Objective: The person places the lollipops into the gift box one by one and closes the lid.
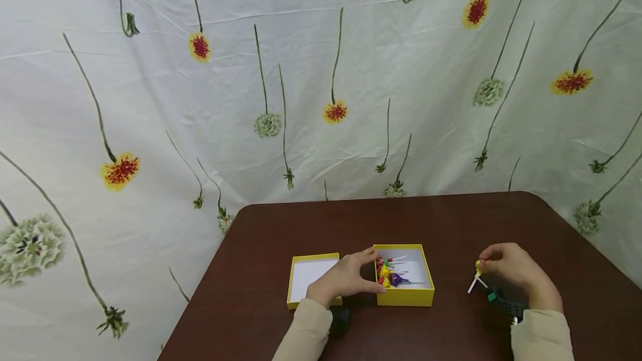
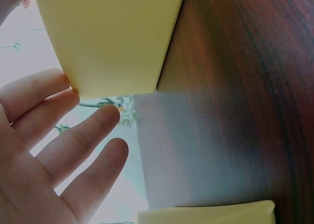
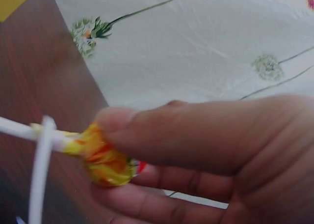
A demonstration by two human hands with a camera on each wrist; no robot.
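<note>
In the head view, a yellow box (image 1: 405, 297) stands on the table with several wrapped lollipops (image 1: 385, 274) along the left of its white inside. My left hand (image 1: 346, 277) holds the box across its left side, thumb at the near corner and fingers at the far one. Seen from the left wrist, two fingertips meet a corner of the box (image 2: 113, 42) while the other fingers are spread. To the right of the box, my right hand (image 1: 516, 269) pinches a lollipop in a yellow wrapper (image 3: 105, 157). Two white sticks (image 3: 41, 170) cross there; whether a second candy is hidden cannot be told.
The yellow lid (image 1: 313, 277) with a white inside lies left of the box, partly behind my left hand. Both rest on a dark brown table (image 1: 451, 222) with rounded far corners. A flower-patterned cloth (image 1: 301, 71) hangs behind the table.
</note>
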